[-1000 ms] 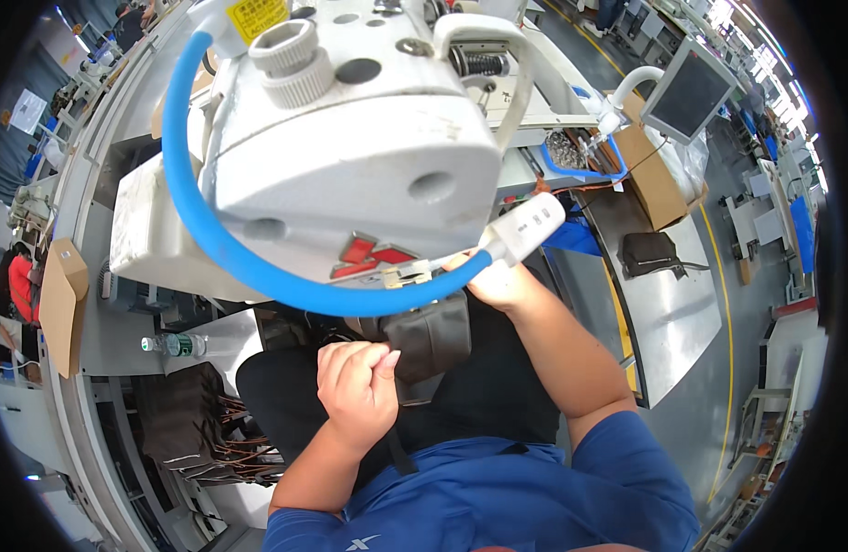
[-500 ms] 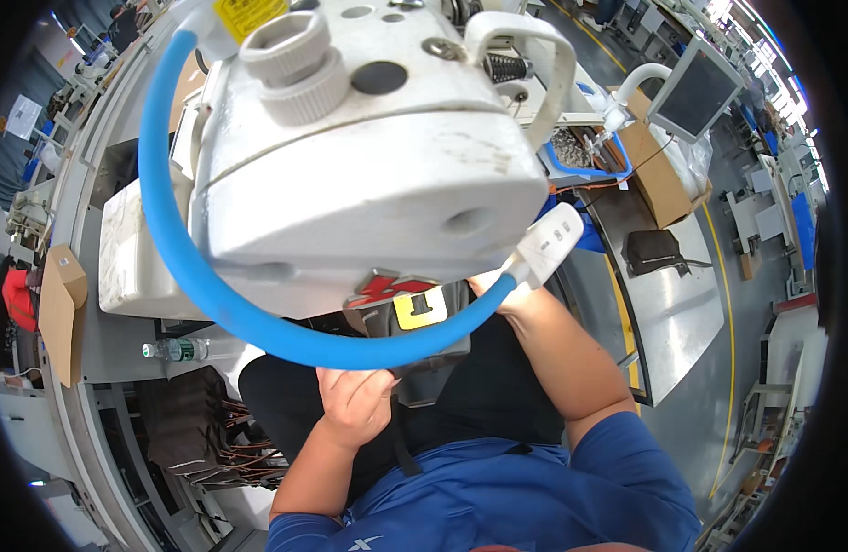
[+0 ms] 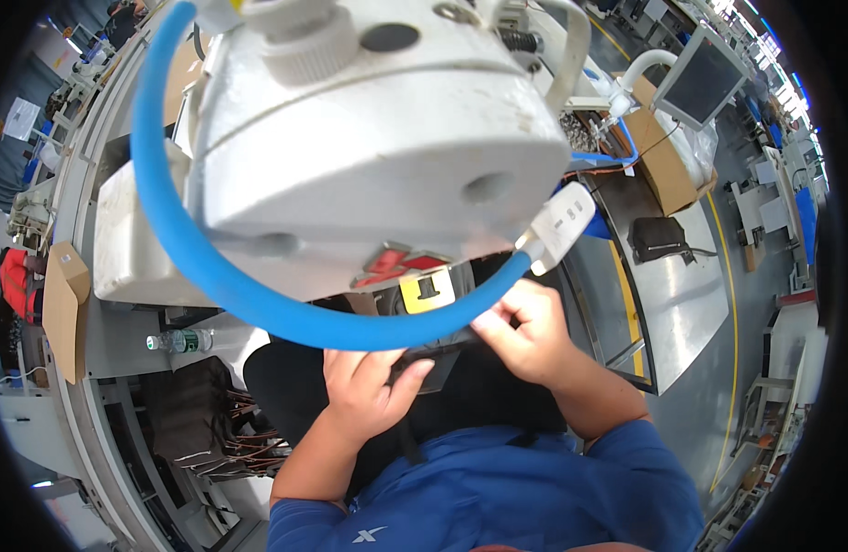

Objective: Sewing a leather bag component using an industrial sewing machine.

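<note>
The white head of a sewing machine [image 3: 378,184] fills the upper middle. Across its front curves a blue flexible tube [image 3: 258,308] with a white switch-like end [image 3: 564,225]. Below the tube, my left hand [image 3: 367,391] has its thumb stretched out apart from the fingers, whose tips the tube hides. My right hand [image 3: 532,339] is closed, thumb against bent fingers, at the right edge of a dark piece [image 3: 433,368] under the machine. Its kind cannot be made out, as the machine and tube cover most of it. A yellow label [image 3: 428,291] shows just beyond.
At left lie a plastic bottle [image 3: 180,341], a cardboard piece [image 3: 65,308] and a stack of dark fabric items [image 3: 189,414] with cords. On the right, a black zipped pouch [image 3: 658,239] rests on a metal table [image 3: 686,304]. Beyond stand a cardboard box [image 3: 658,166] and a screen [image 3: 702,78].
My right hand has come nearer, out from behind the tube's white end, and its fingers now show. My left thumb has moved away from the fingers. The view has shifted slightly.
</note>
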`<state>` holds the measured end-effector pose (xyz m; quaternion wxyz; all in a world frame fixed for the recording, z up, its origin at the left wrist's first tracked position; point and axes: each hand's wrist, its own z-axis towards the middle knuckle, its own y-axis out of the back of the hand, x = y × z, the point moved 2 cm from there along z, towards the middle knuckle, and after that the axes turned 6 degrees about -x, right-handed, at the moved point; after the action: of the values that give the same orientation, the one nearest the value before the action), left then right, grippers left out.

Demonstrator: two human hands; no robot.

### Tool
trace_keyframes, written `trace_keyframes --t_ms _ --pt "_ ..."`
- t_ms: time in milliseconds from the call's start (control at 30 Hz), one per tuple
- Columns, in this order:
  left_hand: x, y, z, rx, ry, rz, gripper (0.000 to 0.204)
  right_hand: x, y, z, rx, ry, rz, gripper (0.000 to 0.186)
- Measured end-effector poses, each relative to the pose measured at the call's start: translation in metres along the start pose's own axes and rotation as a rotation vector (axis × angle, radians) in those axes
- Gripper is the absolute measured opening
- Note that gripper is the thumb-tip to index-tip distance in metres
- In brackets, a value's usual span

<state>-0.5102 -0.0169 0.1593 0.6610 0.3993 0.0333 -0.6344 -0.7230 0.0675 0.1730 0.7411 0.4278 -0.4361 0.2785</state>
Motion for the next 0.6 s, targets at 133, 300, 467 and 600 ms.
trace_keyframes --t_ms 133,300,467,600 --pt "-0.007 -0.008 -0.001 0.031 -0.067 0.024 0.024 -0.003 -0.009 -0.019 0.067 -0.126 0.093 0.03" --pt "-0.01 -0.006 -0.006 0.043 -0.159 0.092 0.019 -0.008 -0.011 -0.024 0.085 -0.132 0.194 0.031" --pt "-0.009 -0.003 -0.004 0.034 -0.074 0.003 0.016 -0.015 -0.008 -0.023 0.104 -0.332 0.299 0.037" --pt "0.004 -0.006 -0.002 0.064 0.579 -0.253 0.031 -0.027 -0.015 -0.013 0.088 -0.394 0.241 0.041"
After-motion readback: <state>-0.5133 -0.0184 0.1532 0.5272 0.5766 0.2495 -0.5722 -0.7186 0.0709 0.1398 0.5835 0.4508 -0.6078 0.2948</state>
